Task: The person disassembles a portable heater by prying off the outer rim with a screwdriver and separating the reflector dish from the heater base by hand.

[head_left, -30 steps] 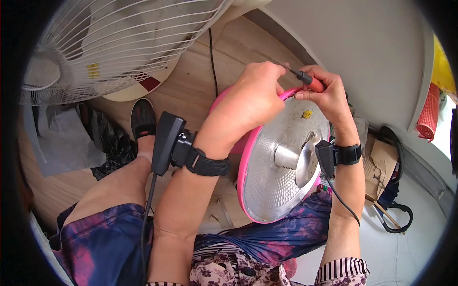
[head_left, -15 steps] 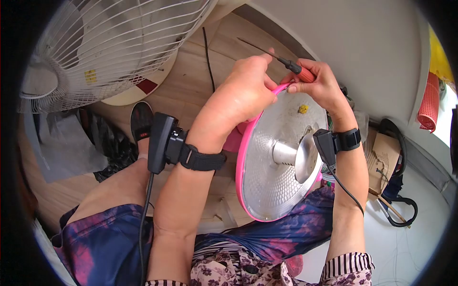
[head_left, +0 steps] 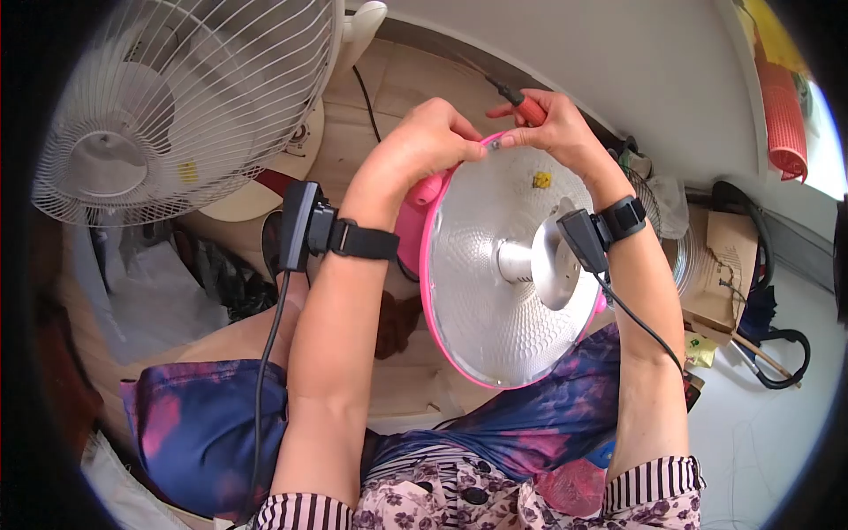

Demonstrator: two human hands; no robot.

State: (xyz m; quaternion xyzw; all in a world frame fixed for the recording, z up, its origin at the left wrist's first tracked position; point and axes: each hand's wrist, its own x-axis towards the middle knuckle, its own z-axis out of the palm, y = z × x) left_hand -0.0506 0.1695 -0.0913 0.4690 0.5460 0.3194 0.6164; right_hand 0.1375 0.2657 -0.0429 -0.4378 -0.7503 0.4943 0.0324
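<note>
Between my forearms a dish-shaped electric heater [head_left: 468, 318] stands tilted above my lap, with a silver dimpled reflector, a pink rim and a metal hub at its centre. My left hand [head_left: 426, 137] grips the upper rim, fingers behind it and thumb near the edge. A screwdriver [head_left: 530, 109] with a red and black handle is tucked in my right hand [head_left: 558, 137], its shaft pointing up and left, away from the heater. The right thumb presses on the rim close to the left thumb. A small yellow sticker [head_left: 541, 180] is on the reflector.
At the left stands a large white fan [head_left: 177, 115] with a wire grille. Plastic bags [head_left: 150, 296] lie below it. A white wall rises behind the heater. On the right are a cardboard box [head_left: 720, 256], a black-handled umbrella [head_left: 782, 371] and a red mesh roll [head_left: 784, 132].
The camera view has shifted. The heater's reflector faces me a little more. My left fingers have moved down onto the rim, and the screwdriver stays in my right hand.
</note>
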